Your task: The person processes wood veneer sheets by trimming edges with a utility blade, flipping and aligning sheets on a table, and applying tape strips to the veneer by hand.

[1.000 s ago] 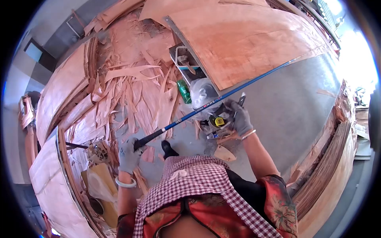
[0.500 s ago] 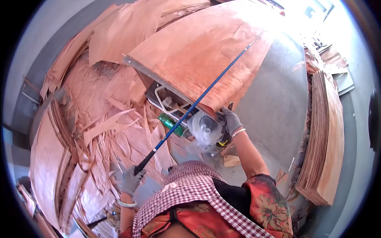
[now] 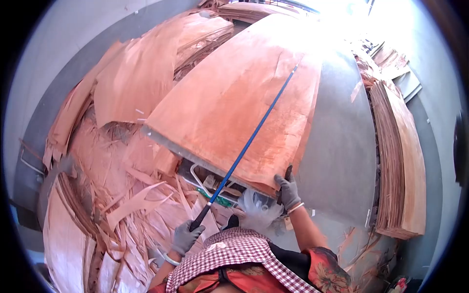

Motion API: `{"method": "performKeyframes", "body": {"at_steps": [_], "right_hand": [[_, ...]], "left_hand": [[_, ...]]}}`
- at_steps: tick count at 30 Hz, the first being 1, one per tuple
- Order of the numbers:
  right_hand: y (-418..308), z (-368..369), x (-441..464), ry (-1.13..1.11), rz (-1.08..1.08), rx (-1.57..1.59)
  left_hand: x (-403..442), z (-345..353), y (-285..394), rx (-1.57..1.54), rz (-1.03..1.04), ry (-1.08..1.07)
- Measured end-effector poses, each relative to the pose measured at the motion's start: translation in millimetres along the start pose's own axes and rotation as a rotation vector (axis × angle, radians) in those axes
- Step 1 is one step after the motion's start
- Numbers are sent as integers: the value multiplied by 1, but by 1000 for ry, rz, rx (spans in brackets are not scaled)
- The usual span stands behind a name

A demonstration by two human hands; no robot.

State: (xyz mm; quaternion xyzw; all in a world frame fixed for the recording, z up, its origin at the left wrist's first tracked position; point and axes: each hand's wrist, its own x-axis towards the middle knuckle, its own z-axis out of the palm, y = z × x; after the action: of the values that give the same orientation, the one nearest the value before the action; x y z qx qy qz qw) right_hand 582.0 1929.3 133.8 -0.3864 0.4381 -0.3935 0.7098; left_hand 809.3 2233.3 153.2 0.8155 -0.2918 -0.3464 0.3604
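My left hand (image 3: pixel 186 237), in a grey glove, is closed around the black handle of a long blue rod (image 3: pixel 253 134). The rod slants up and away over a large reddish-brown wood veneer sheet (image 3: pixel 215 107), its thin tip fading into the glare. At the near right corner of that sheet is my gloved right hand (image 3: pixel 287 189), its fingers closed at the edge and one dark fingertip pointing up. The sheet lies on a raised surface with a grey near edge (image 3: pixel 188 155). Part of the right-hand grip is hidden.
Beneath the near edge are a white metal frame (image 3: pixel 198 178), a green bottle (image 3: pixel 221 200) and clear plastic (image 3: pixel 259 207). Torn veneer scraps (image 3: pixel 141 205) cover the floor at left. A veneer stack (image 3: pixel 398 161) stands right of the grey surface (image 3: pixel 337 141). More sheets (image 3: pixel 141 73) lie at far left.
The view has shifted, and the sheet with its grey edge now appears lower. Both hands sit closer to my body in the picture. The rod stands steeper, still in my left hand.
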Motion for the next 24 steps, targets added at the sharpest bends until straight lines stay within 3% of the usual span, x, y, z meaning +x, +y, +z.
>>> {"method": "performKeyframes", "body": {"at_steps": [6,10,14,18,19,20,22,24], "right_hand": [[-32,14,-8,-21,-38,-153],[-36,19,13,-201,-220,-292],[-52,61,35,-300,-235,-412],[-65,154,74,-396,-194,-577],[-87,189,74,-417,-162,-779],[-106,223,75,-437,-129,-984],[-67,265,122,-410,-293,-1078],[-82,318,123,-438,-233,-1086]], "left_hand": [[57,-6,24,-335,-132,-105],[100,5,42,-438,-142,-98],[152,5,25,-90,153,47],[183,-12,13,153,343,75],[187,-20,13,195,258,-47],[193,-21,4,233,311,-77],[198,-24,2,385,339,-136],[204,-30,8,420,257,-265]]}}
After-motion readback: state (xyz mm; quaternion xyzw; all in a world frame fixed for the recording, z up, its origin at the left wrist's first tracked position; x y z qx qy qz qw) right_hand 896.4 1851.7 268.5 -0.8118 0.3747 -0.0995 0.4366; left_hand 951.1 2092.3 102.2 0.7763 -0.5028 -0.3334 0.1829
